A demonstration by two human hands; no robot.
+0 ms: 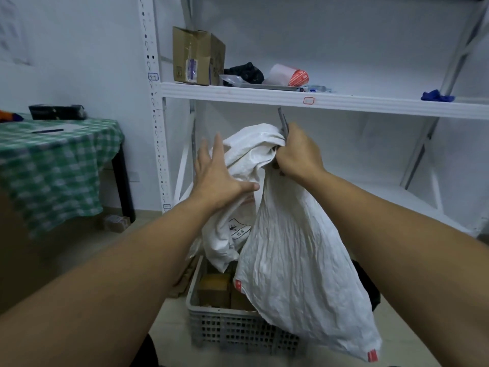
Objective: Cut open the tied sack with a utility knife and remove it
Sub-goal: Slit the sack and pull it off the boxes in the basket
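Observation:
A crumpled white woven sack (291,260) hangs limp in the air over a grey plastic crate (232,332). My right hand (297,154) grips the sack's bunched top and also holds a grey utility knife (283,121), which sticks up above the fist. My left hand (219,173) is spread flat, fingers apart, against the left fold of the sack, with the thumb pressing into the cloth. The sack's lower end with small red tags drapes over the crate's right front corner.
Brown cardboard boxes (214,290) lie inside the crate. A white metal shelf (291,96) runs behind, bearing a cardboard box (195,59), a black bag, a roll and a blue glove. A table with green checked cloth (53,160) stands at left.

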